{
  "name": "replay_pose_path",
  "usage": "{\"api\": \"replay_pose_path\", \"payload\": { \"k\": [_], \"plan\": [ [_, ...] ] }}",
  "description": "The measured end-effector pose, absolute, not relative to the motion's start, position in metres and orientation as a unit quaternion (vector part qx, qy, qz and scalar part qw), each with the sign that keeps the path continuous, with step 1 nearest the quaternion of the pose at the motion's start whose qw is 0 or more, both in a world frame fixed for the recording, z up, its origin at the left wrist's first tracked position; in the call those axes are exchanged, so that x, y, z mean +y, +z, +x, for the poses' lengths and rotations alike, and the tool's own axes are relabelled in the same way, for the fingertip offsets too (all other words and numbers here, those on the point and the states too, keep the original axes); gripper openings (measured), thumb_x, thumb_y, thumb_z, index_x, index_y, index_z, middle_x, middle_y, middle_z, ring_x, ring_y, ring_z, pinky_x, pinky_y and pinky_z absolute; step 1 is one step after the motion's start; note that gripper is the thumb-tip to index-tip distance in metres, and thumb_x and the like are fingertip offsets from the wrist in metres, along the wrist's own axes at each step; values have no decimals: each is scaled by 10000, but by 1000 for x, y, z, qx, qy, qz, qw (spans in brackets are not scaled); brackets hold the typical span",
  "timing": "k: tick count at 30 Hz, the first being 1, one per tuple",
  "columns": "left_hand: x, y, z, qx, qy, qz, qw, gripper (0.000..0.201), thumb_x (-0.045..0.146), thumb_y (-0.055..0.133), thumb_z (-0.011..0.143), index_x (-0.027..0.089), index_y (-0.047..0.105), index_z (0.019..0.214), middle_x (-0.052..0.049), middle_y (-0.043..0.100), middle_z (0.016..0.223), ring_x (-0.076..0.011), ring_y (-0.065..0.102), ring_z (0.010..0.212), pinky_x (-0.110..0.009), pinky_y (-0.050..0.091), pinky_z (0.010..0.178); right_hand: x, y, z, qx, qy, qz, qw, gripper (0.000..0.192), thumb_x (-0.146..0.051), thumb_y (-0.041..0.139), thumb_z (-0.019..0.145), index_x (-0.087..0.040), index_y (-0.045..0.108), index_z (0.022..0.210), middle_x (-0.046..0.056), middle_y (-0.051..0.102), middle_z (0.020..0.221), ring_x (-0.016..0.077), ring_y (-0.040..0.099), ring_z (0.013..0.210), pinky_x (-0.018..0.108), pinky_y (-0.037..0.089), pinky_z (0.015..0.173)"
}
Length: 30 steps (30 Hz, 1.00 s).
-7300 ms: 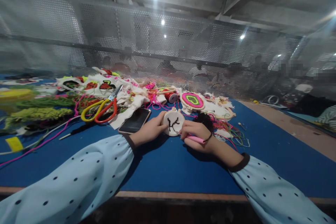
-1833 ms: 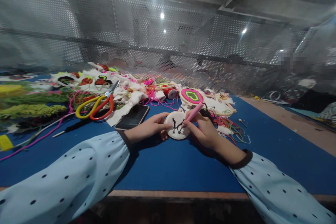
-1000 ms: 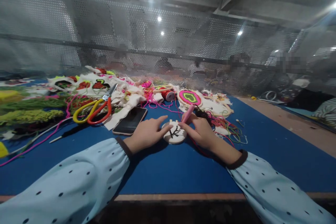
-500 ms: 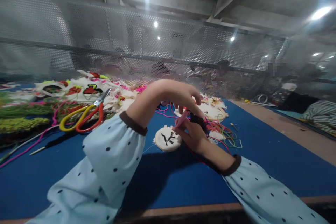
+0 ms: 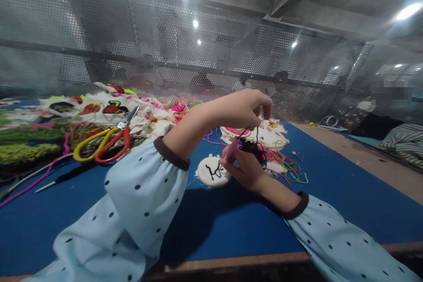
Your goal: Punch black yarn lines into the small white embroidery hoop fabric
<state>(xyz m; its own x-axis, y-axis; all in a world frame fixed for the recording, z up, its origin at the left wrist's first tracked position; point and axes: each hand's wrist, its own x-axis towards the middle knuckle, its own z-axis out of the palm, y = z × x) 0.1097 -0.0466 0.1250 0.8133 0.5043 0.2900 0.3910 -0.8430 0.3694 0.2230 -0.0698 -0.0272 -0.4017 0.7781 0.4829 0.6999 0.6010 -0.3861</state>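
Observation:
My right hand grips a pink punch needle, its lower end near the right edge of a small round embroidery hoop. White cloth in the hoop carries black branching lines of stitching. Above and a little beyond, my left hand arches over with bent fingers. It pinches a strand of black yarn; one length slants down to the top of the punch needle and another hangs towards a dark tangle of yarn behind my right hand. The left fingertips are partly hidden.
Scissors with yellow and orange handles lie at left beside bundled green yarn and a heap of embroidered cloth. Larger hoops and loose coloured threads lie behind my right hand. A perforated metal screen stands beyond.
My left hand has risen and moved right, away from the punch needle, drawing the black yarn up. My right hand stays by the hoop with the punch needle.

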Motion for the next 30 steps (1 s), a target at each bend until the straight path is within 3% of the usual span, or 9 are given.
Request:
{"api": "replay_pose_path", "payload": {
  "k": [7,18,30],
  "plan": [
    [-44,129,99,260,238,918,183,237,98,535,656,138,646,862,-33,575,741,-176,558,763,-269,413,641,-71,-26,224,-843,57,-448,293,236,-397,465,847,-170,532,849,33,623,711,160,589,657,257,402,622],
    [-41,132,90,303,275,883,231,171,129,573,647,155,646,800,-8,545,640,-141,560,630,-243,398,555,-74,-28,225,-856,55,-394,330,218,-371,476,854,-162,533,878,33,614,738,138,566,663,243,391,630],
    [-25,128,86,377,356,853,59,334,77,503,675,179,548,990,-44,552,823,-238,489,986,-291,374,785,-76,-21,222,-867,69,-412,273,204,-365,498,842,-171,544,885,48,624,769,154,566,667,246,381,615]
  ]
}}
